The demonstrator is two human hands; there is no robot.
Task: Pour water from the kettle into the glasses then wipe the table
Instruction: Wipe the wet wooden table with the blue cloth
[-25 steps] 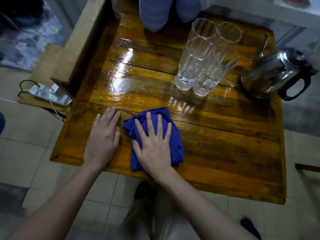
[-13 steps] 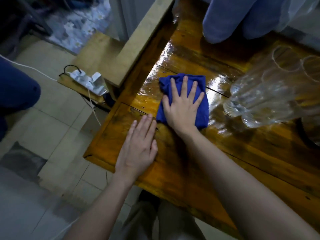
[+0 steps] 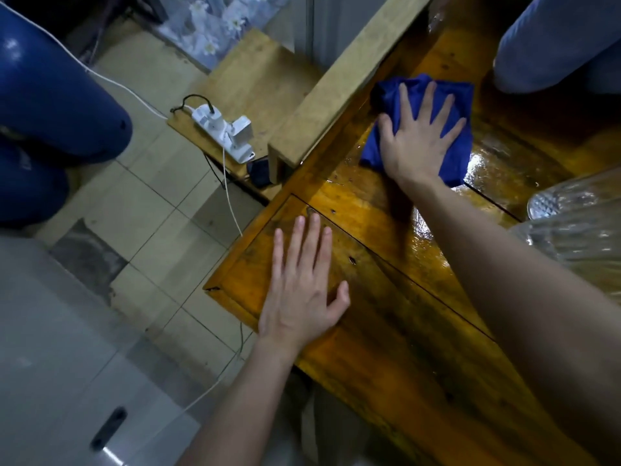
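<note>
Blue cloth (image 3: 455,159) up in the upper right of the frame, lying flat on the wooden tabletop (image 3: 386,348), and the right hand (image 3: 416,142) is right on top of it, palm down, pressing. Look at those fingers (image 3: 427,99): straight, fanned wide, gripping nothing, simply flattening the cloth against the wood, with blue fabric showing past the fingertips and on both sides of the hand. Glossy wet sheen on the boards just to the right of the cloth, light bouncing off it. Down at centre frame, the left hand (image 3: 302,294) rests flat on the near corner of the tabletop, well apart from the cloth, its fingers (image 3: 314,237) stretched out and relaxed, thumb splayed to the right, nothing in its grasp. Over at the right edge of the frame, the glasses (image 3: 571,237) stand on the tabletop, clear and ribbed, blurred and cut off by the edge, so how many there are I cannot tell. A pale wooden plank (image 3: 342,79) runs diagonally along the tabletop's left side, just beside the cloth. Left of that, on a lower wooden board (image 3: 255,79), a white power strip (image 3: 223,132) with a white cable (image 3: 232,203) trailing down to the tiled floor (image 3: 151,203). Blue-trousered leg (image 3: 50,105) at the upper left, grey-blue knees (image 3: 554,42) at the top right corner.
</note>
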